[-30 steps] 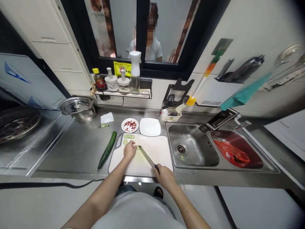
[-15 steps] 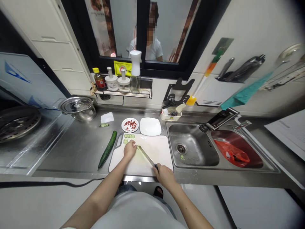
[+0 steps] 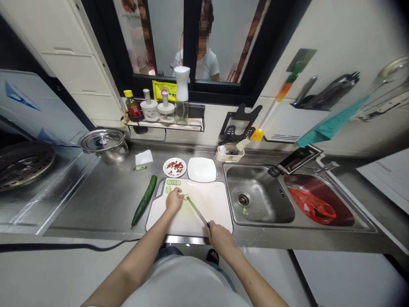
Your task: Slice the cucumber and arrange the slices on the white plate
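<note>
- Steel knife (image 3: pixel 195 209) sits gripped in the right hand (image 3: pixel 219 238), which is closed round the dark handle at the near edge of the cutting board (image 3: pixel 211 204); the blade slants away and to the left across the board.
- Left hand (image 3: pixel 174 199) lies curled, fingers down, on a piece of cucumber that it mostly hides; how tightly it holds the piece cannot be told.
- One cut slice (image 3: pixel 185 197) lies at the blade's tip, just beside the left hand's fingers.
- More slices (image 3: pixel 173 182) lie in a short row at the far edge of the board, just past the left hand, and a couple (image 3: pixel 168 189) lie to its left.
- A whole cucumber (image 3: pixel 144 200) lies on the bench (image 3: pixel 105 200) just left of the board, well clear of both hands.
- Beyond the board stand a small plate of chopped red bits (image 3: pixel 174 167) and a bare white square plate (image 3: pixel 201 169), side by side.
- To the right of the board is the sink (image 3: pixel 255 198); a lidded pot (image 3: pixel 104 145) stands far left.
</note>
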Motion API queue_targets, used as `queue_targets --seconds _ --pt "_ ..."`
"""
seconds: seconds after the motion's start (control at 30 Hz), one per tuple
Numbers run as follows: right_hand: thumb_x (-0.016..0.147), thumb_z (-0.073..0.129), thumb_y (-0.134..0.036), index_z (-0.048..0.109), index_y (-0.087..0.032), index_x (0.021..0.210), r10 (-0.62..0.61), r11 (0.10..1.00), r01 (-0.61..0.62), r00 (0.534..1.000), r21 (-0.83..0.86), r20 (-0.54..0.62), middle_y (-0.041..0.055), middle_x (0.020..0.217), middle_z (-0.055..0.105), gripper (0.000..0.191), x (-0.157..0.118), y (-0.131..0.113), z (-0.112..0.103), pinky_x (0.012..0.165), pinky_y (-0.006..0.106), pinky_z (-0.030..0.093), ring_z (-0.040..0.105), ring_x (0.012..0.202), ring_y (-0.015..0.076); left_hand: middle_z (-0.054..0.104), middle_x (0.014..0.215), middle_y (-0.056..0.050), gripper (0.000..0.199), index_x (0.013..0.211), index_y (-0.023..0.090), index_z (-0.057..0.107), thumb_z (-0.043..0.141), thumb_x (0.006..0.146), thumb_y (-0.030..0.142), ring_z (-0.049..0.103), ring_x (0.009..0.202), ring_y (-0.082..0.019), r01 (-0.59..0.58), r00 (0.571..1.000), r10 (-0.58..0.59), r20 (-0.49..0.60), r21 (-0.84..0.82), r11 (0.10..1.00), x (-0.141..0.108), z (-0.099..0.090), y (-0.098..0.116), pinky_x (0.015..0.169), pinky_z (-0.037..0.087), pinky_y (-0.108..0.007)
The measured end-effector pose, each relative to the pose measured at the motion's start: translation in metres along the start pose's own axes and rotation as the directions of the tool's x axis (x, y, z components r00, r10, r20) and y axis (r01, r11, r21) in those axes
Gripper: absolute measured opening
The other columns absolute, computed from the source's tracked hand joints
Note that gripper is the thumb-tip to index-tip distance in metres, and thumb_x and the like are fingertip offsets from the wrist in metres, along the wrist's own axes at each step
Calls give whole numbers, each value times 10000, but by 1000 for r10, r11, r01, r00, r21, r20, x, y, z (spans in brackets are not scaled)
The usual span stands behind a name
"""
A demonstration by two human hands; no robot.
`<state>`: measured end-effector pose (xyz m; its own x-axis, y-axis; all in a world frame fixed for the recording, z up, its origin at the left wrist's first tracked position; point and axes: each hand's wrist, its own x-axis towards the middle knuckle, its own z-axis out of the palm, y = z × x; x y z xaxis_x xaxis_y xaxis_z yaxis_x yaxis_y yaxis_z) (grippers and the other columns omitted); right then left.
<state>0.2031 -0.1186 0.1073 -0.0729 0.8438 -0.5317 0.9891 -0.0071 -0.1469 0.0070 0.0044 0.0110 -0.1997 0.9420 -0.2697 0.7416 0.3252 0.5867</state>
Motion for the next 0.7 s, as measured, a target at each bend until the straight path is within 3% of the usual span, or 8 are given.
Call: queue_targets --seconds 0.4,0.7 --pt "982 291 -309 579 -134 1075 -55 998 55 998 -7 -26 159 964 697 350 12 5 4 759 311 444 663 943 239 688 898 -19 215 1020 243 599 618 806 258 636 849 -184 -2 1000 1 14 42 999 2 0 0 699 408 -253" --pt "972 333 -305 575 -125 1112 -31 999 32 999 -24 38 183 1037 680 332 12 -4 -11 772 328 444 652 972 255 693 915 -27 218 1025 241 596 614 810 274 641 858 -187 6 1000 -7 26 40 999 2 -1 1 706 410 -254"
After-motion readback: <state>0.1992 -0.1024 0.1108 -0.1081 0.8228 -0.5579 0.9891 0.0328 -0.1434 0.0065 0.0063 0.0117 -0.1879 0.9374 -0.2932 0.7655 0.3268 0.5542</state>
